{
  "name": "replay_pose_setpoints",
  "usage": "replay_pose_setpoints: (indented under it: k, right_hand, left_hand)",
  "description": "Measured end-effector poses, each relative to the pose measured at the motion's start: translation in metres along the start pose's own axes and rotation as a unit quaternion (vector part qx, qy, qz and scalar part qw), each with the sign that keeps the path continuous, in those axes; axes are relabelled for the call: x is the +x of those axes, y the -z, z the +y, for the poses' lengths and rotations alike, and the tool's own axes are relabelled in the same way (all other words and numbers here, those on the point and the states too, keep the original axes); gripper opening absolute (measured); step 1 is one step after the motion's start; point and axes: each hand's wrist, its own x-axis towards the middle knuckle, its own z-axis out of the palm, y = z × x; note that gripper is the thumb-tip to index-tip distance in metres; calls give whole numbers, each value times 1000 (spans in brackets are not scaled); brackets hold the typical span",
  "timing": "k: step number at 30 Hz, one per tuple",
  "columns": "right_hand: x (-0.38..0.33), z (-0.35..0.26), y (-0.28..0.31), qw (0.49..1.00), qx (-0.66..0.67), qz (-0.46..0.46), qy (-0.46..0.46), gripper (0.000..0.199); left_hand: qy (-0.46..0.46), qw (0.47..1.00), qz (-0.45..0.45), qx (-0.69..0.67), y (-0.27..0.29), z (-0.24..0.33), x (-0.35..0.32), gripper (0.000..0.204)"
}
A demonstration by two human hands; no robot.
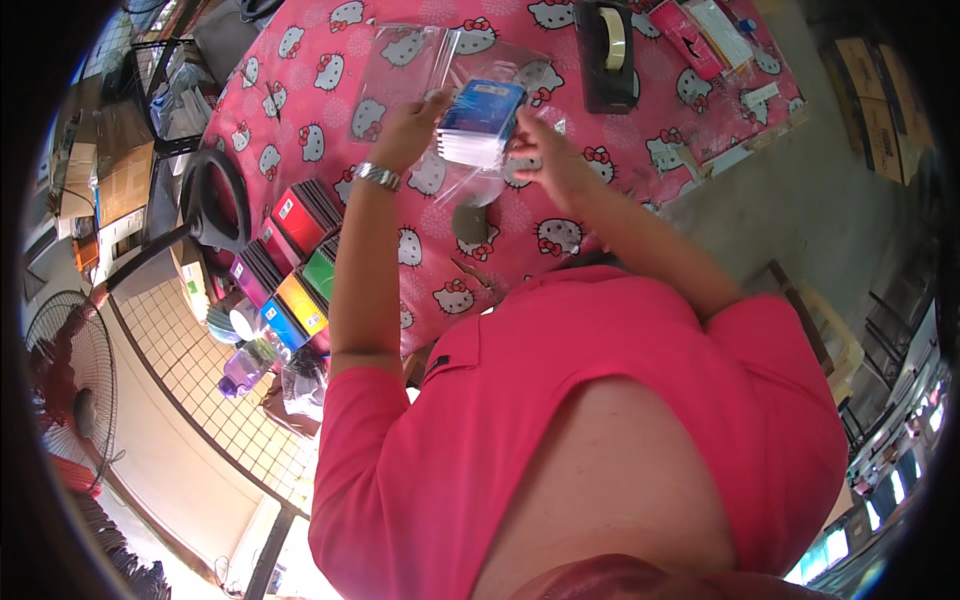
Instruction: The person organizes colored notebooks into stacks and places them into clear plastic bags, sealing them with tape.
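Over the table I hold a small stack of blue-covered notebooks (484,108) with white page edges facing me. Clear plastic wrapping (462,186) surrounds the stack and hangs loose below it. My left hand (412,132), with a metal watch on its wrist, grips the stack's left edge, its fingertips partly hidden. At the right edge, my right hand (548,160) presses with its upper fingers while the lower ones are bent and slightly apart. A flat clear plastic sleeve (385,85) lies just beyond my left hand.
A tape dispenser (612,70) stands at the far side of the pink patterned tablecloth (440,262). Stacked notebooks (290,260) in several colours sit left of my left forearm. A pink package (690,40) lies far right. A fan (75,380) stands at lower left.
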Motion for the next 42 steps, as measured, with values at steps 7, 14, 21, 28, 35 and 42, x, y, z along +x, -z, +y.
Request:
replay_pose_setpoints:
  k: [7, 14, 21, 28, 35, 42]
  right_hand:
    - [24, -29, 50, 995, -97, -31, -15, 65]
    - [50, -49, 84, 915, -354, -149, 128, 41]
    - [61, -69, 73, 893, -358, -241, 132, 53]
    - [89, -45, 69, 793, -504, -189, 285, 46]
    - [74, -37, 54, 753, -481, -77, 443, 18]
    - [31, -41, 64, 690, -500, -134, 507, 22]
  left_hand:
    - [69, 935, 0, -347, -19, -29, -12, 71]
    - [-103, 910, -97, -391, -41, -58, -3, 38]
    - [-134, 896, -180, -384, -33, -54, 23, 43]
    - [-91, 937, -128, -311, -45, -51, 30, 34]
    - [-310, 908, 235, 155, -74, -23, 13, 25]
    - [-406, 883, 172, 161, -64, -11, -32, 37]
